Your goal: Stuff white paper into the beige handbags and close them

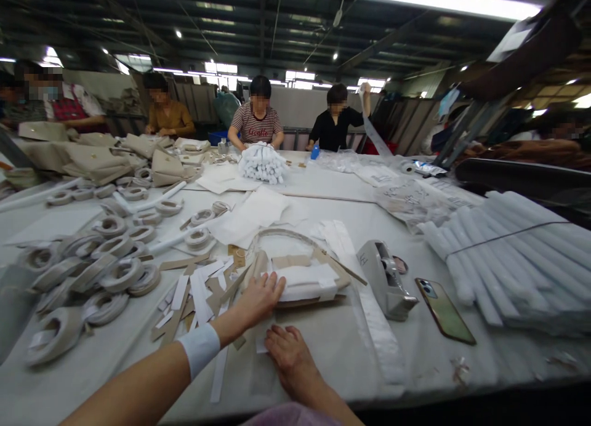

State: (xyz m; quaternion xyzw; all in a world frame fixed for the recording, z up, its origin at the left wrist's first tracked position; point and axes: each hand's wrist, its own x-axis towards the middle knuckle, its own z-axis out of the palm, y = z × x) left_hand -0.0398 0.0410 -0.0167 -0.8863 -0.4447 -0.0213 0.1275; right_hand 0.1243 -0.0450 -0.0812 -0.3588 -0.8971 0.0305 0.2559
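A beige handbag (344,277) with a wrapped handle lies on the table in front of me, white paper (309,281) over its front. My left hand (261,297), with a white band around the wrist, rests on the bag's left end, fingers stretched out. Closer to me, my right hand (292,355) lies low on the tabletop, its fingers slightly bent. A bit of white shows beside its fingertips; whether they touch it, I cannot tell. White and tan strips (198,297) are heaped left of the bag. To the right stands a grey tape dispenser (385,284).
Rolled beige straps (108,272) cover the left side. A phone (444,309) and a bundle of white foam rods (503,253) lie at right. Across the table, one co-worker (256,115) handles a white rod bundle (262,163); another lifts a clear plastic strip (373,127).
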